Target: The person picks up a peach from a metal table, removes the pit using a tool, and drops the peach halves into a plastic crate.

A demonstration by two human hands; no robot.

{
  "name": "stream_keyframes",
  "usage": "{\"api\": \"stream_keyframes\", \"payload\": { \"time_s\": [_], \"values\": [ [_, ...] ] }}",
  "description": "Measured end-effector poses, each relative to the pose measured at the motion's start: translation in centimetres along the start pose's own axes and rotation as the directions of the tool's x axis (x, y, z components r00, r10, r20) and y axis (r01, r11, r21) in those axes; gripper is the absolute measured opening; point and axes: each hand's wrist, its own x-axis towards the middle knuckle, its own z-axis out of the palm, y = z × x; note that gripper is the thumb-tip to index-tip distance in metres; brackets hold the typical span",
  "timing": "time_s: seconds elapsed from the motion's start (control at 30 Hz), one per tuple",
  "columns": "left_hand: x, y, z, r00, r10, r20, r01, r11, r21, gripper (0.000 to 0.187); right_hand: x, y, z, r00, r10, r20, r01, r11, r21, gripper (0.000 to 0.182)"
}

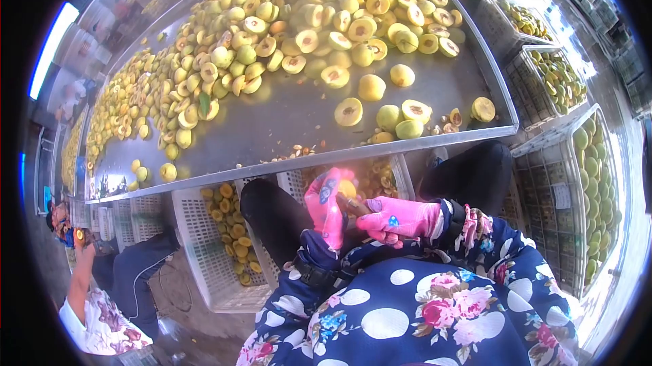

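Note:
Both my hands wear pink rubber gloves and meet low over my lap, below the table's near edge. My left hand is wrapped around a yellow fruit, of which only a little shows between the fingers. My right hand grips a small tool with a brown handle whose tip is pressed into the fruit. My sleeves are dark blue with white dots and pink flowers.
A long metal table carries a big heap of halved and whole yellow fruit with pits along its near edge. White crates with fruit stand under it and more crates at the right. Another person sits at the lower left.

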Motion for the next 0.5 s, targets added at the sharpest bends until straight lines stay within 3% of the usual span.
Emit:
{"api": "stream_keyframes", "payload": {
  "time_s": [0.13, 0.23, 0.33, 0.43, 0.5],
  "values": [
    [1.1, -0.4, -1.6, 0.974, -0.152, 0.166, 0.129, 0.981, 0.142, 0.018, -0.1, 0.7, 0.2, 0.996, 0.017, -0.093, -0.018, 1.0, -0.008, 0.016],
    [1.1, -0.4, -2.2, 0.955, -0.242, 0.173, 0.195, 0.948, 0.251, 0.019, 0.0, 1.0, 0.1, 0.992, 0.059, -0.115, -0.067, 0.995, -0.067, 0.016],
    [1.1, -0.7, -2.4, 0.947, -0.275, 0.168, 0.241, 0.95, 0.198, 0.02, 0.1, 1.7, -0.4, 0.999, 0.032, 0.005, -0.032, 0.999, 0.038, 0.017],
    [0.8, -0.2, -2.0, 0.934, -0.326, 0.148, 0.264, 0.906, 0.331, 0.022, 0.4, 2.1, -0.3, 0.999, 0.042, 0.001, -0.042, 0.999, -0.016, 0.017],
    [1.1, -0.2, -2.4, 0.923, -0.323, 0.208, 0.204, 0.87, 0.448, 0.024, 0.0, 1.6, 0.2, 0.991, 0.086, -0.099, -0.1, 0.985, -0.141, 0.018]
  ]
}}
